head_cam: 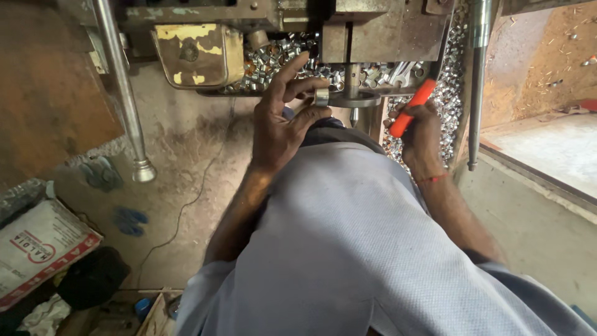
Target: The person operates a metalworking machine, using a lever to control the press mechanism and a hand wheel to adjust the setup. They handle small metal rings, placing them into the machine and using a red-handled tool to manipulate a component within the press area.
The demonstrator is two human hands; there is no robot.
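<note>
Left hand (280,124) pinches metal ring (321,96) beside heaped rings (273,59).

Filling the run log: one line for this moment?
left hand: pinches ring at die | right hand: grips orange handle | tray: loose rings

Bare concrete floor (186,180), dusty and stained, with a thin dark cable (186,211) snaking across it below the old press machine (373,25), whose yellow-painted housing (199,53) is chipped and rusty. Left of the machine: a steel rod (121,87) angling down to a knobbed end, a rust-brown panel (50,81), blue sandals (129,221) on the floor, and lower left a white printed sack (37,249) next to a dark bundle (93,277). Right of the machine: a second steel rod (477,81), then a daylit doorway (547,149) with a pale sill and reddish dirt ground (559,56) outside.
</note>
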